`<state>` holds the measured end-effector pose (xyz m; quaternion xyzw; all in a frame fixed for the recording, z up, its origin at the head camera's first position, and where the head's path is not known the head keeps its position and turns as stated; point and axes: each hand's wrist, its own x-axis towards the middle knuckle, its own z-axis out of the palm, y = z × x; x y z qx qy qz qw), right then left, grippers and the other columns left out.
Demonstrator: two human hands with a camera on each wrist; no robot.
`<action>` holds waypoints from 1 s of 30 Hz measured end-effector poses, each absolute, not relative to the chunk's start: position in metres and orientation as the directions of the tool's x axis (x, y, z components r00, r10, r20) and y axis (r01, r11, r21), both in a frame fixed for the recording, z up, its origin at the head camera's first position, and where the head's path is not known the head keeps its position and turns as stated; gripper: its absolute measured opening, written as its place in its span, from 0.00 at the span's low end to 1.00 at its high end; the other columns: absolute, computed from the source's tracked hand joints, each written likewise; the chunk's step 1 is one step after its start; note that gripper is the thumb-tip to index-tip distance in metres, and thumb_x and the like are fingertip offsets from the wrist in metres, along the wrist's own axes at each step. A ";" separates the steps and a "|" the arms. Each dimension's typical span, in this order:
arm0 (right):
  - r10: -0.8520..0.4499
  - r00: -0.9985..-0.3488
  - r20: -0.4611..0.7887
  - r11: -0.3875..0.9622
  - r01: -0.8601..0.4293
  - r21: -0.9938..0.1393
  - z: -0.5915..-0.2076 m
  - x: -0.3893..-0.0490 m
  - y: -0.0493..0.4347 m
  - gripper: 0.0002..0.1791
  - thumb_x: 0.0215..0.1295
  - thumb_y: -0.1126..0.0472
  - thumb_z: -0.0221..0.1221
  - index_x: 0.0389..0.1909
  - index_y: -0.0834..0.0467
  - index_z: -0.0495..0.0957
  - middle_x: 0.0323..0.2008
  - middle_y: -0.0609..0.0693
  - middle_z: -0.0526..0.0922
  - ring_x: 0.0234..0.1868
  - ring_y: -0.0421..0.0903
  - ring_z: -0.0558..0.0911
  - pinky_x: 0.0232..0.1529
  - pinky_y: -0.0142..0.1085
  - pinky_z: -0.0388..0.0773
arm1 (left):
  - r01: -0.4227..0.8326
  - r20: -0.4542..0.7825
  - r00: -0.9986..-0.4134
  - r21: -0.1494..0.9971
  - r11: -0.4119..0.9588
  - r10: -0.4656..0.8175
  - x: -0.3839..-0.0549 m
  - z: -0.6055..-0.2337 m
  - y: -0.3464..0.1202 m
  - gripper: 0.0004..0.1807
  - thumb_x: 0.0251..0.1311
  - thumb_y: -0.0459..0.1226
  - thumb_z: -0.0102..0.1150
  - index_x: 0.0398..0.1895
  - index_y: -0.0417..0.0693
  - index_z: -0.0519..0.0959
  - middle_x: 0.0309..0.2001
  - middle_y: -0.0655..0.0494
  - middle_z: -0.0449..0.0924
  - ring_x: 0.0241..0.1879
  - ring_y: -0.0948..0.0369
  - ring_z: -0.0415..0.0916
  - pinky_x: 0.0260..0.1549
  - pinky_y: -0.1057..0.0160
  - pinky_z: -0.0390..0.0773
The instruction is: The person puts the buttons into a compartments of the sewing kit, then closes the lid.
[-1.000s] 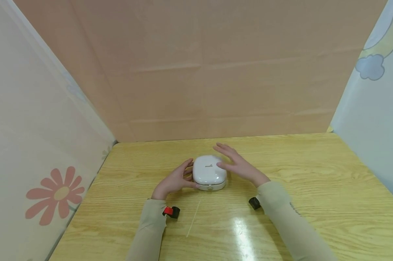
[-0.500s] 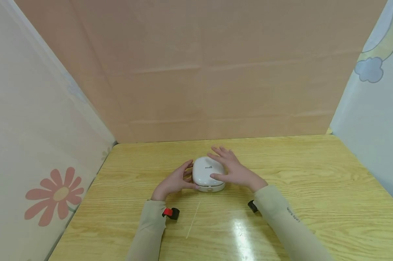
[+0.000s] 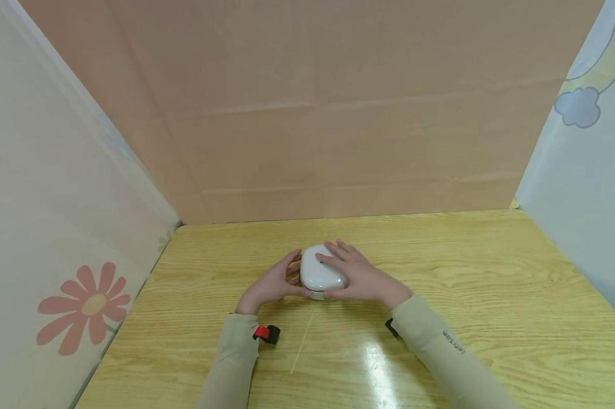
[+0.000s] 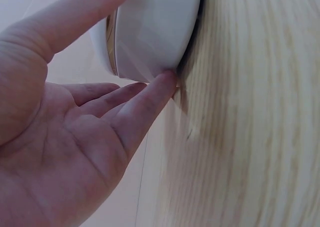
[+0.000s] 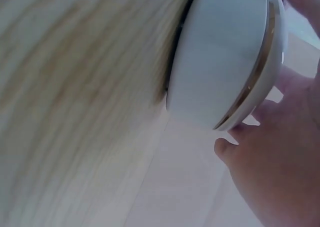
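A white rounded box (image 3: 317, 277) with a glossy lid sits on the table. A gold band (image 5: 258, 69) runs along the seam below its lid in the right wrist view. My left hand (image 3: 271, 284) holds the box from the left, thumb at the front corner and fingers along the side; in the left wrist view a fingertip (image 4: 167, 79) touches the wall low down, near the table. My right hand (image 3: 360, 276) lies over the right part of the lid, fingers across the top and thumb at the front edge. It hides much of the lid and its lettering.
The box stands on a wood-grain table (image 3: 465, 272). A pinkish-brown sheet (image 3: 312, 113) hangs behind the table, and patterned white panels (image 3: 26, 199) flank it. Each wrist carries a small dark camera mount (image 3: 272, 334). A thin pale line (image 3: 303, 343) marks the tabletop in front.
My right hand has come left and down onto the box, its thumb moving from the lid's top to the front edge. The left hand has kept its hold.
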<state>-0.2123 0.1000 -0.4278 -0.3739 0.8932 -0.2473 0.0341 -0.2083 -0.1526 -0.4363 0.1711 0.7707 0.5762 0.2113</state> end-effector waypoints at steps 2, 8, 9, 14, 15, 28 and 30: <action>-0.685 -0.717 0.130 0.597 -0.654 -0.464 -0.427 -0.211 0.099 0.44 0.59 0.36 0.60 0.73 0.49 0.58 0.74 0.55 0.46 0.73 0.59 0.42 0.68 0.60 0.46 | 0.023 -0.127 -0.851 0.960 0.278 0.509 -0.208 -0.436 -0.153 0.58 0.48 0.33 0.73 0.76 0.44 0.41 0.73 0.49 0.48 0.69 0.49 0.53 0.62 0.55 0.66; -0.665 -0.730 0.157 0.599 -0.647 -0.472 -0.424 -0.209 0.096 0.41 0.58 0.41 0.64 0.70 0.51 0.63 0.73 0.57 0.51 0.73 0.60 0.46 0.66 0.60 0.54 | 0.027 -0.136 -0.850 0.953 0.301 0.509 -0.207 -0.435 -0.153 0.59 0.47 0.34 0.74 0.76 0.44 0.41 0.73 0.52 0.48 0.69 0.51 0.54 0.61 0.57 0.67; -0.662 -0.731 0.166 0.602 -0.650 -0.464 -0.424 -0.210 0.096 0.41 0.57 0.41 0.64 0.70 0.51 0.65 0.73 0.57 0.52 0.72 0.60 0.48 0.66 0.59 0.55 | 0.031 -0.137 -0.849 0.952 0.306 0.510 -0.207 -0.435 -0.153 0.60 0.47 0.34 0.74 0.76 0.45 0.41 0.73 0.52 0.47 0.69 0.52 0.54 0.61 0.57 0.67; -0.653 -0.733 0.192 0.615 -0.661 -0.430 -0.423 -0.213 0.096 0.39 0.54 0.41 0.67 0.66 0.52 0.70 0.72 0.57 0.55 0.70 0.60 0.54 0.65 0.57 0.60 | 0.049 -0.129 -0.842 0.949 0.313 0.523 -0.208 -0.435 -0.151 0.61 0.46 0.35 0.75 0.76 0.44 0.40 0.74 0.52 0.45 0.70 0.51 0.53 0.61 0.57 0.66; -0.651 -0.734 0.194 0.615 -0.660 -0.432 -0.423 -0.213 0.096 0.39 0.54 0.41 0.67 0.66 0.52 0.70 0.71 0.57 0.56 0.70 0.60 0.54 0.65 0.57 0.60 | 0.055 -0.124 -0.841 0.949 0.310 0.527 -0.209 -0.435 -0.151 0.61 0.46 0.35 0.75 0.76 0.44 0.40 0.74 0.51 0.45 0.70 0.51 0.53 0.61 0.56 0.66; -0.651 -0.742 0.160 0.602 -0.633 -0.486 -0.429 -0.206 0.100 0.40 0.58 0.40 0.64 0.69 0.50 0.64 0.73 0.56 0.52 0.73 0.59 0.45 0.67 0.59 0.51 | 0.054 -0.145 -0.843 0.935 0.350 0.518 -0.207 -0.436 -0.148 0.62 0.47 0.39 0.75 0.76 0.44 0.39 0.74 0.53 0.44 0.70 0.52 0.52 0.61 0.57 0.67; -0.658 -0.739 0.148 0.615 -0.640 -0.461 -0.429 -0.203 0.097 0.41 0.59 0.39 0.62 0.71 0.50 0.62 0.73 0.57 0.51 0.73 0.60 0.43 0.70 0.57 0.43 | 0.050 -0.155 -0.842 0.931 0.361 0.516 -0.205 -0.436 -0.150 0.62 0.47 0.40 0.75 0.76 0.44 0.39 0.74 0.52 0.44 0.70 0.51 0.51 0.61 0.56 0.66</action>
